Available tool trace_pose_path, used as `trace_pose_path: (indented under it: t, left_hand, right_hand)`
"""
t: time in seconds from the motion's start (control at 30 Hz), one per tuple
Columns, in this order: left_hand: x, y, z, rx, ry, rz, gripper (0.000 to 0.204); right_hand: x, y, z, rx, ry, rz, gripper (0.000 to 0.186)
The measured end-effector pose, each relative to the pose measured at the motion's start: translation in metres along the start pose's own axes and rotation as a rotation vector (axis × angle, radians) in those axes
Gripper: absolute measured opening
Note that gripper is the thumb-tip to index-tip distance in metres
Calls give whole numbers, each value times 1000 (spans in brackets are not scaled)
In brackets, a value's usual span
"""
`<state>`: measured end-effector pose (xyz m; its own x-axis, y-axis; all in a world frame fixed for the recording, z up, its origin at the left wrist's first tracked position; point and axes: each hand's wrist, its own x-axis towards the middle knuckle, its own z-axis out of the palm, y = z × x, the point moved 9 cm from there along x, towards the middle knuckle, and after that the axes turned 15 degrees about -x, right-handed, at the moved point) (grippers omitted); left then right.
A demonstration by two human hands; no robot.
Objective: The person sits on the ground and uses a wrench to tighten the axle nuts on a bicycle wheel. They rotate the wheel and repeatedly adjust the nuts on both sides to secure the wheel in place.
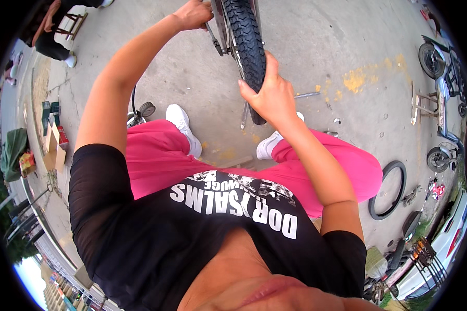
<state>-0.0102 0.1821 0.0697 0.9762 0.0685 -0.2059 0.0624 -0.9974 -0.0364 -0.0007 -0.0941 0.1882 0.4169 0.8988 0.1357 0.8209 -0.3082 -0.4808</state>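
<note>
A bicycle wheel with a black knobbly tyre point(246, 44) stands upright in front of me, between metal arms of the bike's frame or fork point(220, 26). My right hand point(270, 98) grips the near part of the tyre, thumb on one side and fingers on the other. At the top edge, left of the wheel, my left hand point(194, 14) is closed beside the metal arms. What its fingers hold there is hidden. Beyond my right hand a thin metal rod-like tool point(307, 95) lies on the concrete. Another slim tool point(244, 115) lies left of the tyre's lower end.
A loose black tyre point(373, 207) lies by my right knee. Farther right are a small wooden stool point(425, 108) and a parked electric bike point(442, 93). Cardboard boxes point(54, 147) stand at left. Another person point(52, 44) sits at upper left. A small black wheel point(147, 109) is near my left leg.
</note>
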Motion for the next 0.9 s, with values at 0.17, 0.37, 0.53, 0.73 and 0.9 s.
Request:
trace_pose_path:
  t: [0.17,0.37,0.53,0.73,0.9]
  left_hand:
    - [-3,17,-12,89,-223,-114,13]
    - [-28,69,-37,236,-477,-114,23]
    - [-41,66,-28,109,-627,-153,22]
    - [-62,77,-26,-601,-941,-538,18]
    - [-102,81,-16,-1505,-699,-985,16]
  right_hand:
    - [2,3,3,-28,32,-20,75]
    - [1,5,-1,-38,44,-25,74]
    - [1,3,-3,-12,73,-68,72]
    - [3,8,-4,-7,83,-77,72]
    - [2,13,-5,-27,71,-66,71]
